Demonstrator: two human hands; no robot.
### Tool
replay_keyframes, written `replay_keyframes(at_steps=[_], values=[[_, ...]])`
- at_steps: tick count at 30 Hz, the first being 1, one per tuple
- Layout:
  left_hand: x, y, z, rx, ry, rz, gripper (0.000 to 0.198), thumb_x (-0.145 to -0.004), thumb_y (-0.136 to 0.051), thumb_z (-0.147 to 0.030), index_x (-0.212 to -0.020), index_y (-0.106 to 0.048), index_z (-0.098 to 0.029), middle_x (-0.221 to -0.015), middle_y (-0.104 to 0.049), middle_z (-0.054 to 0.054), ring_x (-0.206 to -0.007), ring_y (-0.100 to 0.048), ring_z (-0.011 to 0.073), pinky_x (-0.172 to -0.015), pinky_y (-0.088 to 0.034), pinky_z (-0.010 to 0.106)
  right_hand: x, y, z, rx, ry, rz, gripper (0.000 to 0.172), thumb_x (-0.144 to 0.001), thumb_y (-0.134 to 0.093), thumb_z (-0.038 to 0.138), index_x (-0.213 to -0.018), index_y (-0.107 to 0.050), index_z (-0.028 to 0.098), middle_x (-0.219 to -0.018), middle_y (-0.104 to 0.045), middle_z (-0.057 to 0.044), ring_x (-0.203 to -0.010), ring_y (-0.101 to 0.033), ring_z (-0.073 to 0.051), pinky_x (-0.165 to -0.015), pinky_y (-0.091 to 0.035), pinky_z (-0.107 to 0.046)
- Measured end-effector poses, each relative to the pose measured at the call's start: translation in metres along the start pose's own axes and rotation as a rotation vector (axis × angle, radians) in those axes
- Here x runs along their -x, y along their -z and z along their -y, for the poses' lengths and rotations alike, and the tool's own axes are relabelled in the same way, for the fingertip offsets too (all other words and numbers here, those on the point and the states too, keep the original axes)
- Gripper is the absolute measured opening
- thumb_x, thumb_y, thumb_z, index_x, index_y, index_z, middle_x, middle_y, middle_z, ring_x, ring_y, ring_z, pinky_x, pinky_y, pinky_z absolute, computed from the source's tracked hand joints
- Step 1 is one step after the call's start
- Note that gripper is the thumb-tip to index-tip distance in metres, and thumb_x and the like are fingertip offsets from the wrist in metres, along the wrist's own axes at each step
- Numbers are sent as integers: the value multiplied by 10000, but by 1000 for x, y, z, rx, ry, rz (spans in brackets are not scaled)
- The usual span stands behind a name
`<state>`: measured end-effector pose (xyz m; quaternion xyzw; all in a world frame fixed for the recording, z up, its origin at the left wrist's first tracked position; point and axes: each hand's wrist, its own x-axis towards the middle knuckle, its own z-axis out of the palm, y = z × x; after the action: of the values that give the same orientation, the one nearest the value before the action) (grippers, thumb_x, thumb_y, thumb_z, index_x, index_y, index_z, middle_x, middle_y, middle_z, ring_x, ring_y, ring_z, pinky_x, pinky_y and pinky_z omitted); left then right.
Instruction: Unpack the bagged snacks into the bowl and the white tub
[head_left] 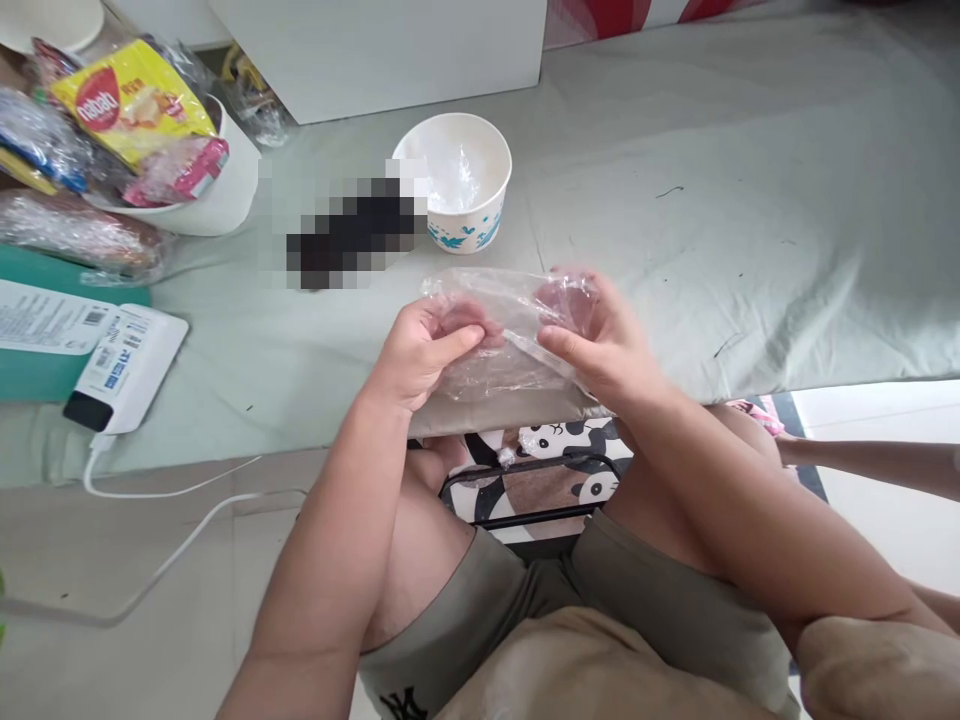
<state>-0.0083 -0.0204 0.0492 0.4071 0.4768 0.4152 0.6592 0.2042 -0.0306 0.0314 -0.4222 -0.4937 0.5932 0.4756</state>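
Note:
A clear plastic bag is stretched between my two hands over the near edge of the cloth-covered surface. My left hand grips its left side, with the thumb on top and the fingers showing through the film. On the right side, my right hand pinches the bag, some of its fingers behind the plastic. Just beyond the bag stands a white paper bowl with a blue leaf print. Crumpled clear plastic lies inside that bowl.
At the left, a white bin overflows with wrappers, among them a yellow Nabati packet. A white device with a cable rests near a green box. A white box stands behind. Another person's arm shows at right.

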Motion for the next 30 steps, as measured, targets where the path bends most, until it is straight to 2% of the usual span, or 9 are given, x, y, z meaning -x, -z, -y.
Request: replay_keyframes(at_steps=[3, 5, 11, 15, 18, 21, 23, 26, 30], values=[[1, 2, 0, 36, -28, 61, 332, -699, -885, -294, -896, -627, -226, -804, -779, -6, -718, -770, 185, -709, -656, 305, -1, 2, 5, 94, -65, 136, 338, -804, -827, 444, -955, -648, 201, -970, -713, -44, -890, -683, -174, -812, -574, -335], [2, 5, 1, -3, 16, 120, 364, -726, -875, -290, -976, -613, -250, -722, -748, -28, -605, -728, 168, -607, -638, 288, -1, 3, 8, 134, -53, 99, 255, -843, -781, 407, -886, -636, 202, -821, -683, -7, -731, -641, -132, -685, -544, -294], [1, 2, -3, -5, -17, 35, 300, -702, -844, -278, -872, -602, -232, -514, -560, -89, -376, -534, 104, -378, -480, 207, -4, 1, 6, -29, -127, 40, 271, -890, -713, 424, -1080, -583, 280, -563, -561, 97, -440, -521, -104, -424, -421, -242], [-1, 3, -10, 78, 27, 52, 255, -652, -824, -348, -701, -624, -199, -574, -617, -26, -496, -631, 137, -494, -583, 264, -5, 3, 5, -153, -58, 22, 186, -841, -714, 418, -866, -644, 247, -622, -587, 53, -500, -550, -104, -480, -475, -264], [-2, 8, -9, 106, 19, 71, 361, -725, -728, -528, -652, -682, -178, -618, -639, 36, -566, -644, 164, -532, -586, 292, -4, 7, 7, -125, -34, 76, 347, -862, -625, 556, -788, -681, 222, -670, -634, -1, -585, -600, -137, -561, -511, -307], [-4, 10, -5, 18, -37, 10, 230, -691, -818, -353, -680, -681, -169, -688, -635, 19, -548, -562, 101, -482, -474, 218, -4, 8, 10, 108, -16, 50, 414, -889, -630, 582, -751, -682, 195, -727, -652, -29, -639, -580, -127, -584, -469, -288], [-5, 8, -1, 2, -61, -19, 222, -608, -836, -184, -740, -657, -178, -768, -635, -3, -570, -558, 81, -501, -456, 201, -4, 6, 9, 185, -49, 3, 269, -839, -755, 451, -910, -677, 203, -739, -635, 3, -633, -554, -112, -571, -440, -265], [-9, 3, 5, 30, -115, -49, 309, -604, -794, -173, -866, -637, -218, -916, -642, 2, -666, -606, 107, -580, -513, 227, -6, 2, 6, -45, -150, 52, 534, -738, -851, 327, -1179, -561, 249, -755, -619, 51, -614, -558, -110, -575, -461, -259], [-12, -1, 14, -336, -408, -286, 164, -679, -772, -208, -828, -708, -228, -1223, -616, 73, -1093, -640, 234, -960, -564, 372, -6, -4, 2, -232, -200, 159, 373, -759, -843, 365, -974, -575, 222, -801, -631, 33, -707, -608, -112, -704, -513, -279]])
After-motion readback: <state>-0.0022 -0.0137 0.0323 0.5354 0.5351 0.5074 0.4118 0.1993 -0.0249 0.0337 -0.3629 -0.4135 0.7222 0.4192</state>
